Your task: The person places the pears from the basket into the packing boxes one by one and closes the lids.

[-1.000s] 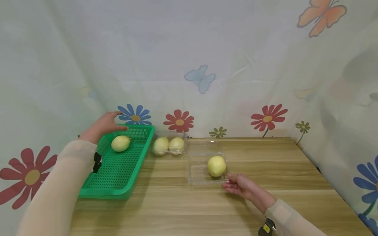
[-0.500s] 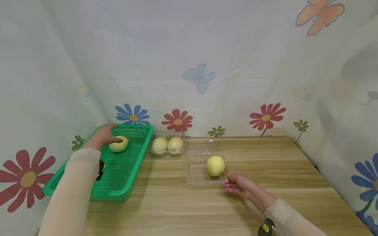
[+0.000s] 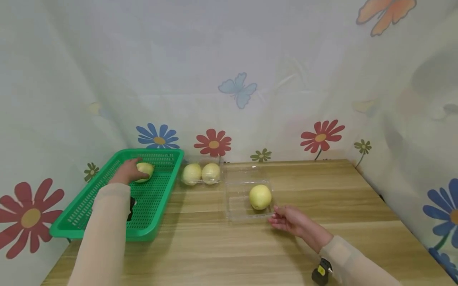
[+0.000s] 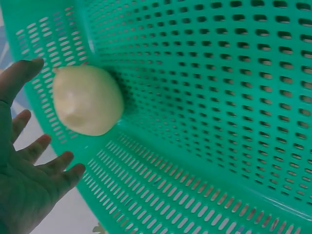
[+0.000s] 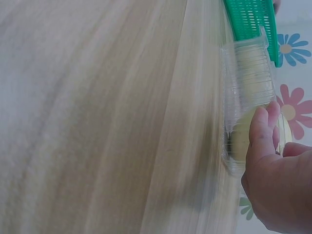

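A pale yellow round fruit (image 4: 87, 100) sits in the far end of the green basket (image 4: 234, 122). Around it my left hand (image 3: 127, 171) reaches in the head view; in the left wrist view its fingers are spread, with a gap before the fruit's skin. My right hand (image 3: 295, 223) pinches the near right corner of a clear plastic box (image 3: 237, 216), its thumb and fingertips at the rim. Inside that box rests one more yellow fruit (image 3: 260, 197). The box's lid lies folded back behind it, as far as the clear plastic shows.
A second clear plastic box (image 3: 201, 182), with two yellow fruits inside, stands between the basket and the right-hand box. All of it is on a wood-grain table (image 3: 229, 254). A flower-print cloth (image 3: 286, 79) hangs behind and at the sides.
My left hand has come down from above the basket's far left rim to the fruit inside. The right hand stays at the box corner. The head view has shifted slightly.
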### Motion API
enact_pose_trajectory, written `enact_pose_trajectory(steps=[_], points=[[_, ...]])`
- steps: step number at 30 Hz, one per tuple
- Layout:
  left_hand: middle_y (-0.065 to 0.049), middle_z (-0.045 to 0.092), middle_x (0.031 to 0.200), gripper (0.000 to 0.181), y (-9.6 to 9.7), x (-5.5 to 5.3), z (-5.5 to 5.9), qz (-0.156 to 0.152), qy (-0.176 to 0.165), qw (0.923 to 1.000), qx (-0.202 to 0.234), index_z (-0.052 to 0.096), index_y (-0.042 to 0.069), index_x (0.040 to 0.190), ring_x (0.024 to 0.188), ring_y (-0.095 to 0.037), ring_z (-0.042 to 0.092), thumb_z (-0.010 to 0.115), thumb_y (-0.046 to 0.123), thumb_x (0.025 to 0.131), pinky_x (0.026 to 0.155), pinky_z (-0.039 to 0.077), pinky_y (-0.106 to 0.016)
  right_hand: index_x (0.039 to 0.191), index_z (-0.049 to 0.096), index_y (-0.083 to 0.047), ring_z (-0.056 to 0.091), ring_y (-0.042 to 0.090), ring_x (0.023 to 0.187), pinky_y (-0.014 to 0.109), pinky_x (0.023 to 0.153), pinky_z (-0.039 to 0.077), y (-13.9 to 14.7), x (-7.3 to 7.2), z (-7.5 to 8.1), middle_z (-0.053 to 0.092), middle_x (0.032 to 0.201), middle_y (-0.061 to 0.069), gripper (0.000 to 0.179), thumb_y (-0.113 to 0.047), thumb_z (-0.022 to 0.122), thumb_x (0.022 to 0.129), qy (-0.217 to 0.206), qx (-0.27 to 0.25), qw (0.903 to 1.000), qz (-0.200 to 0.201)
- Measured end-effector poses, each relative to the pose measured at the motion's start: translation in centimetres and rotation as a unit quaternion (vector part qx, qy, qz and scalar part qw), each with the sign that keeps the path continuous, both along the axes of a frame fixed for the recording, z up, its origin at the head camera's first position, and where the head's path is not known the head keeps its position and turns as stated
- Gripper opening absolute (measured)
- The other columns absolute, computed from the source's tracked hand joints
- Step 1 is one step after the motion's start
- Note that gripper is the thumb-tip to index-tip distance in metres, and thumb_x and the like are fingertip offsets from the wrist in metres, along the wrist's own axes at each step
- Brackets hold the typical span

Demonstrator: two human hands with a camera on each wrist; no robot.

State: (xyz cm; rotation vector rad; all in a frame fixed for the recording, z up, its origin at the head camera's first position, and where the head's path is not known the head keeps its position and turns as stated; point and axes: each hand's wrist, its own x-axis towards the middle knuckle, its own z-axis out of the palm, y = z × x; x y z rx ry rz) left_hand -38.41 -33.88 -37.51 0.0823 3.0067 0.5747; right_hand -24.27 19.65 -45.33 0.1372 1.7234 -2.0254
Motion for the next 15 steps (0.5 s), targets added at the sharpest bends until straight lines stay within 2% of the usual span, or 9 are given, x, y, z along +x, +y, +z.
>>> enact_pose_trajectory(steps=[4,9,15], points=[[-0.046,0.026,0.151,0.088,0.3,0.1,-1.2,0.01,-0.018,0.9997,-0.015,0.026,-0.012,0.154,0.131,-0.064,0.04,0.072,0.025,0.089,0.102,0.044,-0.072,0.109,0.054,0.001,0.07,0.007,0.077,0.021,0.076,0.062,0.0,0.0,0.0,0.066,0.083,0.001,0.019,-0.011,0.039,0.11,-0.002,0.004,1.0,-0.007],[-0.045,0.015,0.156,0.092,0.9,-0.2,-2.1,0.023,-0.03,0.9989,-0.028,0.021,-0.008,0.157,0.135,-0.069,0.033,0.073,0.025,0.089,0.104,0.042,-0.075,0.108,0.054,0.0,0.07,0.007,0.076,0.021,0.076,0.062,0.0,0.1,-0.2,0.066,0.082,0.0,0.018,-0.01,0.04,0.11,-0.001,0.001,1.0,-0.007],[-0.043,0.006,0.16,0.091,1.4,-0.6,-2.1,0.029,-0.036,0.9983,-0.036,0.017,-0.005,0.159,0.139,-0.07,0.022,0.071,0.02,0.09,0.106,0.038,-0.077,0.105,0.056,-0.004,0.071,0.006,0.076,0.021,0.076,0.062,0.0,-0.1,-0.2,0.065,0.081,-0.001,0.019,-0.011,0.04,0.11,0.0,0.0,1.0,-0.007]])
